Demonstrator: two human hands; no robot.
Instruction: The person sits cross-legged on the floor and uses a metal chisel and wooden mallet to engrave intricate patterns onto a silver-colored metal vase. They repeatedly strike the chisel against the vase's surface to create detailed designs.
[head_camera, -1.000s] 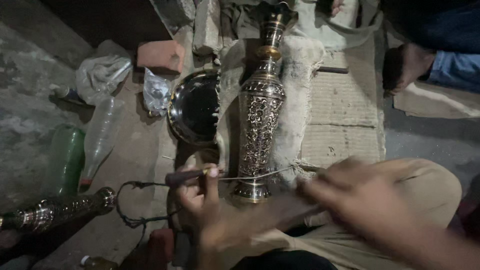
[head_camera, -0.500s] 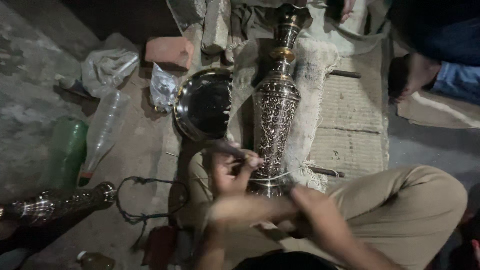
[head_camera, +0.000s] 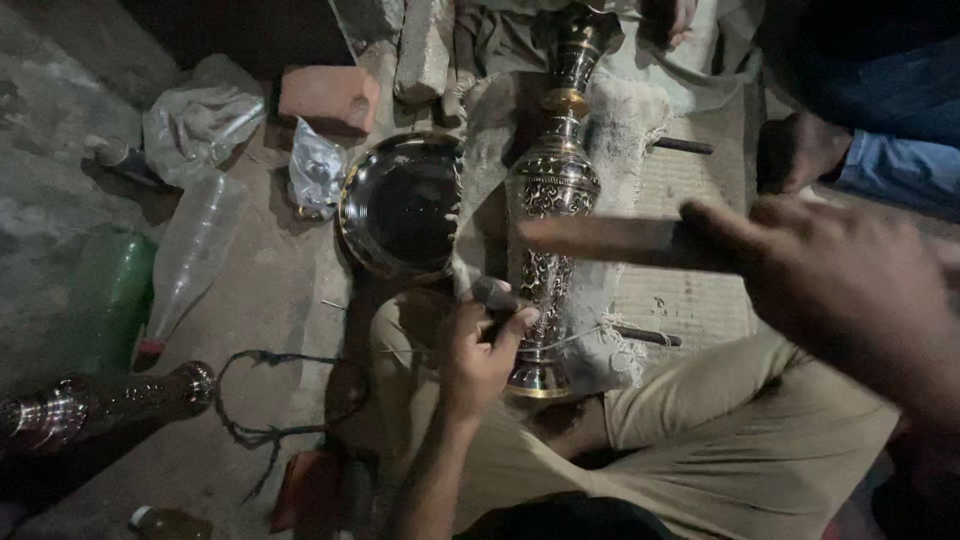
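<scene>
The left hand has its fingers clenched around a small punch tool, its tip set against the engraved brass vase lying on a white cloth across the person's lap. The right hand, blurred, grips a wooden-handled hammer above the vase. A round metal dish lies just left on the floor.

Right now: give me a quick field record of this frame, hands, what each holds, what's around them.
left hand: grips a small dark-handled tool, tip against the engraved metal vase
right hand: raised, blurred, holds a long wooden stick
vase: lying on pale cloth
beside it: dark round metal dish
floor, left: clear plastic bottle, brick, second metal piece
</scene>
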